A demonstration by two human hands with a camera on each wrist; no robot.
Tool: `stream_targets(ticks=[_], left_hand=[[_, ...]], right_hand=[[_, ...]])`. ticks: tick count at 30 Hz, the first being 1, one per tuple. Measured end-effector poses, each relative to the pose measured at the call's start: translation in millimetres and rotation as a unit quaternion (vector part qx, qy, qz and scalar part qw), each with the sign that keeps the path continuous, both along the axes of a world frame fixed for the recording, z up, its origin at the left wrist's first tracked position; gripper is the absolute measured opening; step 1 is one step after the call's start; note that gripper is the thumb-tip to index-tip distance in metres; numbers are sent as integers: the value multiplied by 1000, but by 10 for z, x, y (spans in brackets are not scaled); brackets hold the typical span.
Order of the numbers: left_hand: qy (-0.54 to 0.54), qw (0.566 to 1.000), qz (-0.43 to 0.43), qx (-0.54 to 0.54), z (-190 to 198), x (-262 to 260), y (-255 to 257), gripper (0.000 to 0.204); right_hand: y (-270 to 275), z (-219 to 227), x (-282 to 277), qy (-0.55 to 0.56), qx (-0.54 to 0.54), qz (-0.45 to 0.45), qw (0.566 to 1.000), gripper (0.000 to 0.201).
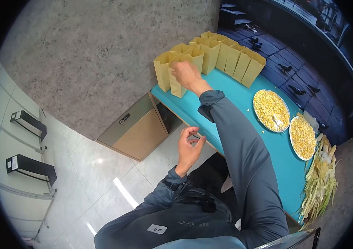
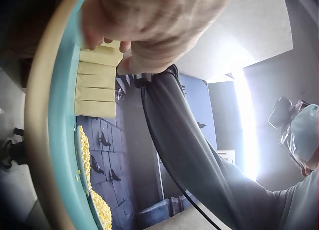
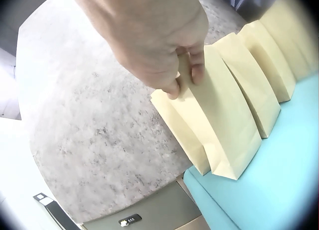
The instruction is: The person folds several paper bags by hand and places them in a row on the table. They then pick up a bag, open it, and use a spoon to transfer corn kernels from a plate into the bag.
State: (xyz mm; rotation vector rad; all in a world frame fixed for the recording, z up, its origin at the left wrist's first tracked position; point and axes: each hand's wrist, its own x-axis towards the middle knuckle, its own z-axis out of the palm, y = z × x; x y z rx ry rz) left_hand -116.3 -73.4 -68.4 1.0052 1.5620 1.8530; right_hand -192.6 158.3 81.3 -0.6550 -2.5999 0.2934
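Note:
My right hand [image 1: 186, 76] pinches the top edge of a tan paper bag [image 3: 224, 115] between thumb and fingers. This bag stands upright near the left end of the teal table [image 1: 230, 108], its base at the tabletop in the right wrist view. Just left of it is another paper bag [image 1: 161, 74], with several more open-topped bags [image 1: 226, 56] lined up behind and to the right. My left hand [image 1: 189, 150] hovers by the table's front edge, its fingers loosely curled and holding nothing.
Two plates of yellow corn kernels [image 1: 270, 108] lie on the right part of the table, a spoon [image 1: 277, 121] in the farther one. Corn husks [image 1: 319, 178] hang over the right end. A grey wall [image 1: 101, 50] and a wooden cabinet [image 1: 139, 133] adjoin the left end.

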Motion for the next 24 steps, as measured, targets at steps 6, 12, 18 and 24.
stream_targets(ticks=[6,12,18,24], left_hand=[[-20,1000,1,-8,-135,9,-92,36],[-7,1000,-19,-9,-69,141,-140,34],[-29,998,-64,-3,-34,379,-229,34],[-72,993,-86,20,-95,454,-389,32]], right_hand=[[-249,67,209,84,83,-7,993,36],[-841,168,1009,203,99,-34,974,29],[-1647,-109,2019,349,23,-107,931,42],[-2311,-430,2563,406,-68,-194,891,36]])
